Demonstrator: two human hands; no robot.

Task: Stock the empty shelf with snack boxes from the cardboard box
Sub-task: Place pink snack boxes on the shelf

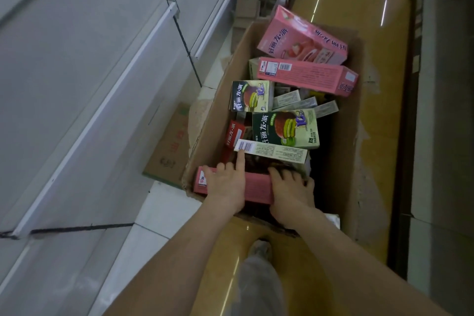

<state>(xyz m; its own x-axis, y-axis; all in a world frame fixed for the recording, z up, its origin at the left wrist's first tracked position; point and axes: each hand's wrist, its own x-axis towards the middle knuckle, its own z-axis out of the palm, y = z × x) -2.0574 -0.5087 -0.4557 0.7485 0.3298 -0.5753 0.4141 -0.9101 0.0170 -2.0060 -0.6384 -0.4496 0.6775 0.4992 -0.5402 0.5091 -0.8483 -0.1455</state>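
Grey shop shelf [77, 72] fills the left side, boards bare as far as I can see, so stocking looks barely begun, if at all. Next to it on the floor is a flat cardboard sheet [166, 146], then the cardboard box [213, 120], open-topped & still well loaded.

At its near end the person's left hand [225, 185] grips a pink snack box [257, 188] lying crossways. The fingers curl over its far edge, and the index finger sticks out straight, tip touching a pale green box [272, 150] w/ a barcode. The right hand [292, 190] clamps the same box's right end, fingers curled over the top. Probably about to lift it out; nearly all the work is left.

Count, approx.:
- Pink 3, incl. the held one, plus far pink box [302, 38] & second pink box [307, 75].
- Green 3, incl. small green box [252, 96] & big green box [286, 128], both face-up.
- Red box [234, 133], 1.
- A few slim pale ones beneath, no. unclear.

Glossy yellow floor [359, 7] runs along the right.
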